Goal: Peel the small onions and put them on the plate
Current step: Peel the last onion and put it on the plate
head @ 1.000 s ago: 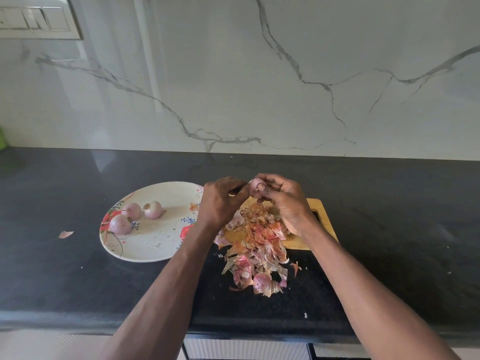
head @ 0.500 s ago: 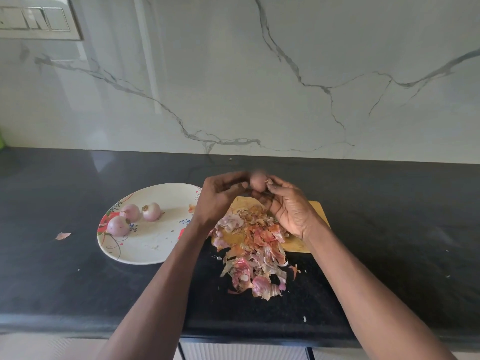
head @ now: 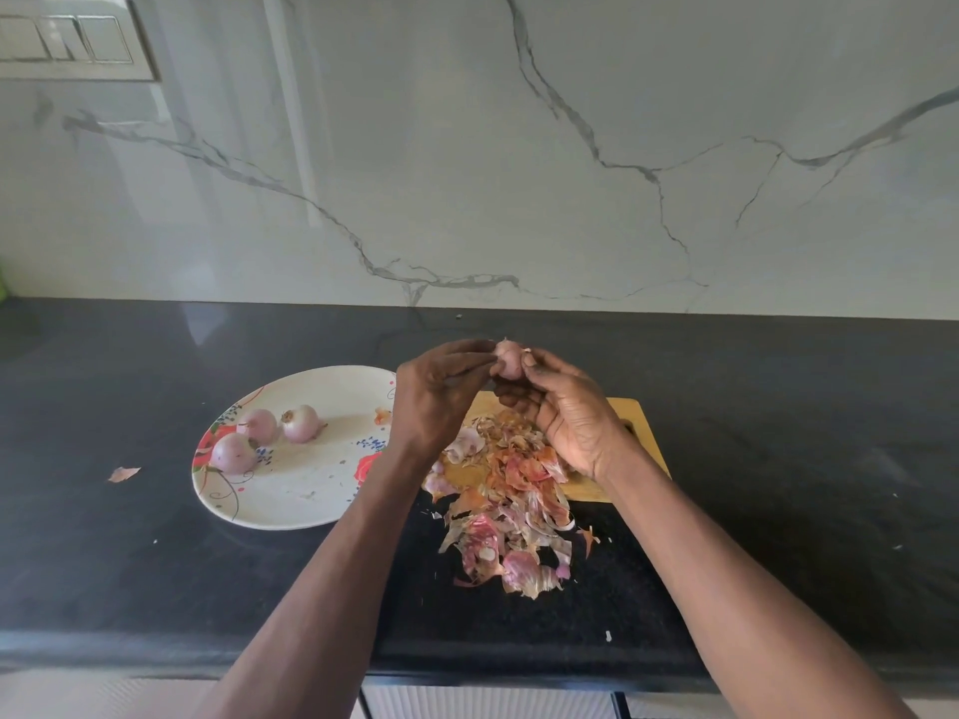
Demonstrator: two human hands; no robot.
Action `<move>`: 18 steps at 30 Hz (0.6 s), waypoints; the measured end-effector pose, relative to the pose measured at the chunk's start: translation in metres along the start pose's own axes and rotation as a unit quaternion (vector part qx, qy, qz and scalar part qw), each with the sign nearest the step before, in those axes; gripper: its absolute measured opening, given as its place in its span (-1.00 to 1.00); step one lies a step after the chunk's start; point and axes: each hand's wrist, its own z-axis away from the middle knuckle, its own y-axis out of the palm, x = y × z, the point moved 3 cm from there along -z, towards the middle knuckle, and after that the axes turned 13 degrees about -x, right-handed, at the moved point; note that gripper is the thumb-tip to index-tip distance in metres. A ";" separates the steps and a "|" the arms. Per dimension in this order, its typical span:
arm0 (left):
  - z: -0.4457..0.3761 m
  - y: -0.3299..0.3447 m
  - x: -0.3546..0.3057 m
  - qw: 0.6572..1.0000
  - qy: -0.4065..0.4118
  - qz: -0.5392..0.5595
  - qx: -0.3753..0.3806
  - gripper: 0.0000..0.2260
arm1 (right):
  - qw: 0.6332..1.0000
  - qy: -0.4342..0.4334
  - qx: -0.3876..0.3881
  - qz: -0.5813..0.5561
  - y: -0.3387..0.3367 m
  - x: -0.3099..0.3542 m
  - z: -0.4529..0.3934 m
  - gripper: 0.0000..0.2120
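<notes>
Pink and half-peeled, a small onion [head: 507, 361] sits raised above the cutting board [head: 637, 427], pinched between the curled fingers of the left hand [head: 438, 394] and the right hand [head: 568, 413]. Below them a heap of peels [head: 506, 498] spills onto the black tabletop [head: 778, 459]. Three peeled onions [head: 259, 433] lie on the plate [head: 311, 503], left of the hands.

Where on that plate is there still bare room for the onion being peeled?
The plate's near and right part, between the three onions and the left hand, is bare. The board is crowded with peels.
</notes>
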 end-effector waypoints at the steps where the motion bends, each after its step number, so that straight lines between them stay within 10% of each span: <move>1: 0.000 0.000 0.000 1.000 0.003 0.001 -0.004 -0.87 | 1.000 -0.001 -0.004 -0.003 0.000 -0.001 0.000 -0.79; 18: -0.002 0.000 0.004 0.977 -0.163 0.124 0.055 -0.83 | 0.994 0.049 0.039 -0.095 0.002 0.003 0.004 -0.75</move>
